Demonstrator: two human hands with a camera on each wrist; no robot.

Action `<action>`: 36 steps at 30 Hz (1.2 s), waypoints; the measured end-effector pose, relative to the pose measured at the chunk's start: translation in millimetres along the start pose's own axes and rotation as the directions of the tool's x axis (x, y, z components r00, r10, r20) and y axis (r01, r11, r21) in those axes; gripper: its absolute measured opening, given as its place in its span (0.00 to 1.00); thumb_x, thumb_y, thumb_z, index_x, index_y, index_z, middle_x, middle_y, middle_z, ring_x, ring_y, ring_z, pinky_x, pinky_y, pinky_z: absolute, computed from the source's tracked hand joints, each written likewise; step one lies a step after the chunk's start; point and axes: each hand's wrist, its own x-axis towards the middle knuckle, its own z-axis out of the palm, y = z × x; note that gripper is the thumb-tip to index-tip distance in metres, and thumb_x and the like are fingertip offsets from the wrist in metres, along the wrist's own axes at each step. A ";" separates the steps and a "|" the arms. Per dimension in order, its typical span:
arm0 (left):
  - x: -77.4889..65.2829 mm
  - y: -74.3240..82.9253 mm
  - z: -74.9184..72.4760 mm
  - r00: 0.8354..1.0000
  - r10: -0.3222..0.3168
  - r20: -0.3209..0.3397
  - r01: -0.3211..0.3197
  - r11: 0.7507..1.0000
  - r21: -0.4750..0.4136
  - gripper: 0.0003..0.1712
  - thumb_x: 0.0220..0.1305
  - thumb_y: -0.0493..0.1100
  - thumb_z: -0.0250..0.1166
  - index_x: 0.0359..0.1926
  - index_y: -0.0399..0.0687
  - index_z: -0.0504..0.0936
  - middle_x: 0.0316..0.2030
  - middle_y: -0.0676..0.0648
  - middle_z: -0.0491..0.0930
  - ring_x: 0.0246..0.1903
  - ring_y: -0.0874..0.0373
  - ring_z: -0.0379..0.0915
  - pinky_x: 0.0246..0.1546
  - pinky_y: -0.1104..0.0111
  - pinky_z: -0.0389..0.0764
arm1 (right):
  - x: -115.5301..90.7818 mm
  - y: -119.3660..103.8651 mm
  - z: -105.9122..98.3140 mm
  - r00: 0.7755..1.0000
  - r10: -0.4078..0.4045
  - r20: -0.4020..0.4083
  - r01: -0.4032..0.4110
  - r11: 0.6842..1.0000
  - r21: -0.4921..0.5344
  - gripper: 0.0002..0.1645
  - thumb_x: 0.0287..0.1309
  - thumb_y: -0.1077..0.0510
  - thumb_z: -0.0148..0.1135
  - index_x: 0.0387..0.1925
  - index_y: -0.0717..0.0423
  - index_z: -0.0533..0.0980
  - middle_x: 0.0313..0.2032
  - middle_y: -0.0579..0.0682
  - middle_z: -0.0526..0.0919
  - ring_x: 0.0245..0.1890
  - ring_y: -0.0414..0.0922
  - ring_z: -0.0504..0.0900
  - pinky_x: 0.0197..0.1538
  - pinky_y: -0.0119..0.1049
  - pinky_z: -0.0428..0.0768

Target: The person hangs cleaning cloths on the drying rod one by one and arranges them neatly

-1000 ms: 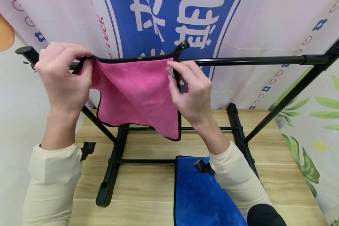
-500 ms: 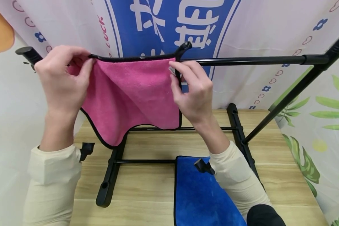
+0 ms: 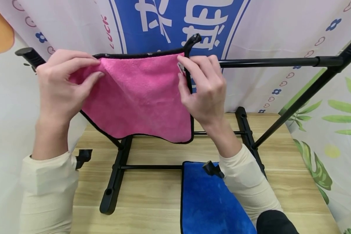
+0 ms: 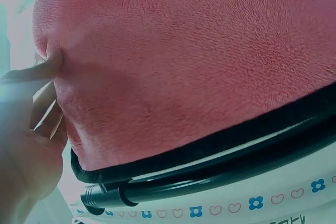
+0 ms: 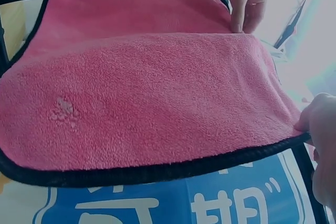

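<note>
A pink towel (image 3: 140, 97) with black edging hangs at the left part of a black rack's top bar (image 3: 280, 62), facing me. My left hand (image 3: 61, 83) pinches it near its upper left, the thumb lying on the pink face; the left wrist view shows that thumb on the plush cloth (image 4: 184, 66) with fingers behind. With thumb and forefinger my right hand (image 3: 206, 86) pinches the upper right edge, beside a small pale tag (image 3: 181, 67). Above that hand a black end of edging sticks up. In the right wrist view the towel (image 5: 157, 98) shows a fold across it.
A blue towel (image 3: 210, 198) with black edging lies on the wooden table (image 3: 146, 201), partly under my right forearm. Rack feet (image 3: 112, 188) and lower crossbars (image 3: 152, 167) stand on the table. A printed curtain (image 3: 251, 29) hangs close behind the rack.
The towel's lower left part has swung out to the left and spread flatter. Its top edge and my right hand have risen slightly; my left thumb now lies straighter on the cloth.
</note>
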 end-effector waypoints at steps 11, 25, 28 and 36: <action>3.0 -3.9 1.9 1.000 0.014 -0.020 -0.015 0.999 -0.036 0.03 0.56 0.28 0.76 0.34 0.33 0.91 0.35 0.34 0.88 0.41 0.77 0.73 0.45 0.81 0.68 | 3.1 12.3 -3.9 0.999 -0.029 0.046 0.035 0.990 -0.133 0.11 0.70 0.57 0.65 0.47 0.56 0.88 0.42 0.55 0.86 0.50 0.54 0.78 0.61 0.51 0.64; 4.0 -3.7 0.9 1.000 0.004 0.001 -0.004 0.999 -0.032 0.03 0.62 0.30 0.73 0.34 0.29 0.90 0.35 0.32 0.87 0.41 0.78 0.72 0.43 0.81 0.68 | 10.3 18.0 -15.1 0.976 -0.008 0.217 0.031 0.994 -0.105 0.15 0.72 0.56 0.64 0.50 0.63 0.86 0.45 0.57 0.88 0.50 0.52 0.85 0.57 0.48 0.73; 3.2 -2.9 2.0 1.000 0.009 0.005 -0.009 1.000 -0.018 0.05 0.64 0.30 0.71 0.34 0.28 0.89 0.35 0.33 0.86 0.40 0.77 0.69 0.41 0.80 0.64 | 11.2 18.0 -17.2 0.970 0.007 0.243 0.020 0.994 -0.106 0.16 0.73 0.55 0.63 0.51 0.63 0.86 0.46 0.57 0.88 0.50 0.52 0.86 0.57 0.47 0.73; 7.0 0.0 5.7 1.000 0.018 0.007 -0.018 0.998 0.062 0.10 0.70 0.34 0.67 0.36 0.27 0.87 0.36 0.31 0.84 0.41 0.47 0.76 0.49 0.79 0.69 | 12.5 15.9 -16.9 0.984 0.027 0.174 -0.005 0.992 -0.128 0.15 0.73 0.56 0.62 0.47 0.63 0.87 0.42 0.56 0.89 0.46 0.52 0.86 0.62 0.48 0.69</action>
